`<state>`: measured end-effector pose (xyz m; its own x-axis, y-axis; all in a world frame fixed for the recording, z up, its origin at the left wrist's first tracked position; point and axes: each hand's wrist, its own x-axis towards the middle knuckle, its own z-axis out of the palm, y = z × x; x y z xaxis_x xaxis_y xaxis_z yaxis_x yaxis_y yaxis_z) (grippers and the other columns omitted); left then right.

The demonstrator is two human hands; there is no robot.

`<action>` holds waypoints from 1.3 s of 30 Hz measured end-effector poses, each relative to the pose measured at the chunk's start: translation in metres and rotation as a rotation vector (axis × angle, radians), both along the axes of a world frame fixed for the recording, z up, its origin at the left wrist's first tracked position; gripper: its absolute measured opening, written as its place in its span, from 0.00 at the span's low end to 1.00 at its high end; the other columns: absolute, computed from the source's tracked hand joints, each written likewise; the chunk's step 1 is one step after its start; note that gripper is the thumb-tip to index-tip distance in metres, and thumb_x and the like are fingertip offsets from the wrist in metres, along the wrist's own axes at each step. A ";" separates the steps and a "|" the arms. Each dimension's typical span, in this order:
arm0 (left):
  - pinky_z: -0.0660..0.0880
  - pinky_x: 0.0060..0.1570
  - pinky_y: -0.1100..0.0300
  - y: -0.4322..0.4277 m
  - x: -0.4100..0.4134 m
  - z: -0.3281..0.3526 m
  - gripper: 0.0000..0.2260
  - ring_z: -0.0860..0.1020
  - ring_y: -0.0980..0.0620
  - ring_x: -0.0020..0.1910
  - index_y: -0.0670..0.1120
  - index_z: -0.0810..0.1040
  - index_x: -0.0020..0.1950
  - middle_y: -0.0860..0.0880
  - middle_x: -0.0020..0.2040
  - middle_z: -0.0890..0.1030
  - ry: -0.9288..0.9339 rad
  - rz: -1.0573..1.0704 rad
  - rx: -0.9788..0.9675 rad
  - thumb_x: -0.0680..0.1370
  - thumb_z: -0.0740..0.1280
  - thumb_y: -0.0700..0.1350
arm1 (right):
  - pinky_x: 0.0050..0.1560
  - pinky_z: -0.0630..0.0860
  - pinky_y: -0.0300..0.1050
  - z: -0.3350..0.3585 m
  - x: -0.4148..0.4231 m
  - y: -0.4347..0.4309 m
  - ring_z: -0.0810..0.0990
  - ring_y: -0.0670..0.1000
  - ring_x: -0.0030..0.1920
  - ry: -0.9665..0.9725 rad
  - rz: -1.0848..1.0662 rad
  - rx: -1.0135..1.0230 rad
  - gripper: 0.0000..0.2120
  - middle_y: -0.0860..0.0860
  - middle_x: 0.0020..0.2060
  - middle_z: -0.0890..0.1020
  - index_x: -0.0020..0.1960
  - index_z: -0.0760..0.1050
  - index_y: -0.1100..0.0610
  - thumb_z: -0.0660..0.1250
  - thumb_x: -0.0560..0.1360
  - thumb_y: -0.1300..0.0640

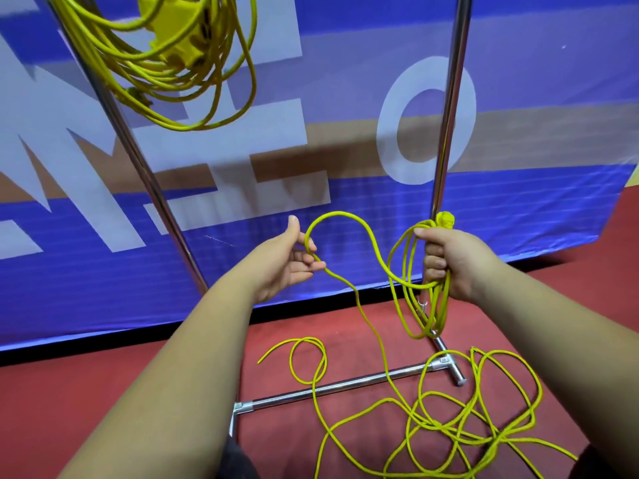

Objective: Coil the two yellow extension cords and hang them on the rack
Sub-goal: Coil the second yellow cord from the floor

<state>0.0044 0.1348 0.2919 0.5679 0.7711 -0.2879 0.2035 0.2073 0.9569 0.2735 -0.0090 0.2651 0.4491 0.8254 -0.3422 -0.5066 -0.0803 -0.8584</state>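
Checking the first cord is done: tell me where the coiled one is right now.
Head view, upper left: the coiled cord hangs down from the top edge beside the rack's left pole, above the left hand holding the second cord.

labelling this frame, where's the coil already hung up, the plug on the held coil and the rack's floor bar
hung coil [162, 77], head view, on the bundle's lower loops
plug [445, 220], head view, on the middle of its yellow body
rack's floor bar [345, 384], head view, mid-length on the chrome tube
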 end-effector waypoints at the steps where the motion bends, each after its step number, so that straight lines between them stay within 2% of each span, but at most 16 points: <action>1: 0.80 0.58 0.50 0.000 0.000 0.000 0.28 0.87 0.42 0.54 0.47 0.78 0.46 0.44 0.40 0.81 0.003 0.009 -0.046 0.80 0.57 0.72 | 0.20 0.55 0.38 0.000 -0.002 0.000 0.58 0.44 0.21 -0.018 0.011 -0.008 0.10 0.45 0.25 0.59 0.44 0.73 0.50 0.67 0.83 0.58; 3: 0.80 0.59 0.50 -0.001 0.000 0.000 0.24 0.87 0.45 0.52 0.47 0.78 0.47 0.41 0.47 0.86 0.032 0.044 -0.064 0.79 0.65 0.69 | 0.20 0.55 0.38 0.000 -0.004 -0.002 0.58 0.45 0.21 -0.052 0.046 -0.016 0.08 0.45 0.25 0.58 0.45 0.74 0.51 0.67 0.83 0.58; 6: 0.81 0.59 0.50 0.000 -0.001 -0.002 0.09 0.87 0.45 0.54 0.39 0.80 0.59 0.38 0.57 0.86 -0.030 0.138 -0.017 0.81 0.69 0.41 | 0.21 0.56 0.39 0.000 -0.005 -0.006 0.58 0.46 0.21 -0.092 0.109 -0.034 0.10 0.46 0.25 0.58 0.43 0.72 0.51 0.67 0.82 0.58; 8: 0.83 0.58 0.49 -0.002 -0.001 0.001 0.16 0.86 0.43 0.56 0.37 0.76 0.65 0.38 0.57 0.86 -0.143 0.134 -0.060 0.79 0.63 0.27 | 0.22 0.57 0.40 0.001 -0.007 -0.007 0.58 0.47 0.22 -0.106 0.132 -0.040 0.09 0.46 0.26 0.58 0.43 0.73 0.51 0.68 0.82 0.57; 11: 0.82 0.59 0.45 -0.005 0.003 0.006 0.25 0.86 0.44 0.57 0.41 0.77 0.66 0.41 0.57 0.87 -0.262 0.096 -0.146 0.76 0.57 0.21 | 0.24 0.58 0.40 -0.001 -0.006 -0.007 0.61 0.47 0.23 -0.156 0.099 -0.066 0.06 0.47 0.26 0.62 0.47 0.76 0.54 0.69 0.82 0.56; 13: 0.82 0.53 0.49 -0.008 0.007 0.008 0.31 0.85 0.50 0.47 0.43 0.81 0.65 0.46 0.49 0.87 -0.277 0.094 -0.131 0.73 0.53 0.20 | 0.24 0.61 0.41 -0.008 -0.002 -0.005 0.64 0.47 0.24 -0.183 0.038 -0.107 0.03 0.48 0.27 0.65 0.50 0.76 0.55 0.69 0.82 0.57; 15: 0.76 0.42 0.54 -0.013 0.010 0.010 0.33 0.78 0.51 0.37 0.43 0.82 0.62 0.47 0.38 0.80 -0.303 0.085 -0.078 0.69 0.50 0.20 | 0.24 0.65 0.41 -0.017 0.004 -0.004 0.67 0.48 0.23 -0.198 -0.043 -0.168 0.04 0.48 0.26 0.67 0.54 0.75 0.56 0.69 0.82 0.57; 17: 0.71 0.40 0.55 -0.020 0.013 0.013 0.32 0.73 0.51 0.34 0.43 0.81 0.60 0.48 0.33 0.73 -0.384 0.059 -0.088 0.68 0.49 0.20 | 0.24 0.67 0.41 -0.022 0.009 -0.007 0.68 0.48 0.24 -0.239 -0.085 -0.231 0.04 0.49 0.28 0.69 0.55 0.75 0.56 0.69 0.82 0.58; 21: 0.70 0.40 0.54 -0.032 0.023 0.014 0.32 0.73 0.49 0.35 0.43 0.82 0.58 0.47 0.34 0.72 -0.473 -0.036 -0.137 0.68 0.50 0.19 | 0.27 0.72 0.43 -0.017 0.004 -0.012 0.75 0.50 0.28 -0.353 0.085 -0.233 0.04 0.51 0.33 0.78 0.54 0.75 0.56 0.70 0.82 0.56; 24: 0.70 0.40 0.55 -0.040 0.031 0.008 0.32 0.75 0.50 0.37 0.44 0.82 0.59 0.47 0.39 0.78 -0.398 -0.081 -0.109 0.70 0.51 0.18 | 0.39 0.81 0.48 -0.013 -0.012 -0.012 0.87 0.56 0.44 -0.327 0.271 -0.190 0.06 0.55 0.45 0.88 0.59 0.78 0.54 0.69 0.83 0.53; 26: 0.69 0.39 0.56 -0.041 0.036 0.003 0.32 0.73 0.51 0.37 0.43 0.82 0.61 0.47 0.42 0.81 -0.389 -0.079 -0.087 0.70 0.52 0.18 | 0.47 0.83 0.49 -0.014 -0.025 -0.014 0.89 0.59 0.53 -0.322 0.382 -0.165 0.08 0.58 0.52 0.89 0.62 0.77 0.53 0.67 0.84 0.54; 30: 0.64 0.35 0.57 -0.035 0.043 -0.008 0.33 0.71 0.52 0.35 0.45 0.82 0.62 0.48 0.43 0.84 -0.376 0.048 -0.011 0.69 0.52 0.20 | 0.47 0.85 0.54 -0.020 -0.044 -0.018 0.88 0.59 0.43 -0.350 0.495 -0.203 0.04 0.61 0.45 0.88 0.56 0.75 0.56 0.65 0.85 0.55; 32: 0.65 0.34 0.58 -0.024 0.042 -0.019 0.32 0.74 0.52 0.36 0.46 0.82 0.62 0.49 0.44 0.86 -0.260 0.109 0.059 0.69 0.53 0.22 | 0.41 0.83 0.53 -0.019 -0.048 -0.019 0.85 0.59 0.37 -0.355 0.511 -0.228 0.06 0.59 0.39 0.85 0.54 0.74 0.57 0.64 0.85 0.54; 35: 0.75 0.39 0.54 -0.007 0.034 -0.037 0.21 0.82 0.44 0.48 0.49 0.80 0.58 0.53 0.46 0.87 0.247 0.081 0.357 0.75 0.58 0.29 | 0.35 0.78 0.49 -0.015 -0.049 -0.019 0.80 0.55 0.32 -0.389 0.495 -0.234 0.09 0.57 0.35 0.81 0.51 0.74 0.56 0.64 0.86 0.52; 37: 0.81 0.47 0.51 -0.006 0.031 -0.046 0.17 0.82 0.46 0.51 0.53 0.77 0.61 0.53 0.54 0.84 0.534 -0.010 0.538 0.77 0.64 0.35 | 0.32 0.75 0.46 -0.016 -0.048 -0.018 0.77 0.53 0.30 -0.410 0.446 -0.228 0.09 0.54 0.33 0.80 0.50 0.74 0.55 0.64 0.86 0.50; 39: 0.80 0.52 0.52 -0.013 0.033 -0.047 0.24 0.81 0.49 0.51 0.57 0.74 0.70 0.52 0.62 0.79 0.506 -0.108 0.643 0.77 0.72 0.39 | 0.30 0.71 0.43 -0.016 -0.045 -0.017 0.74 0.52 0.28 -0.418 0.420 -0.225 0.09 0.53 0.32 0.79 0.50 0.75 0.53 0.65 0.85 0.49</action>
<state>0.0375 0.1220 0.2452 0.5686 0.8211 -0.0500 0.6295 -0.3951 0.6690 0.2280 -0.0256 0.2490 0.2358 0.8888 -0.3930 -0.0179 -0.4004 -0.9162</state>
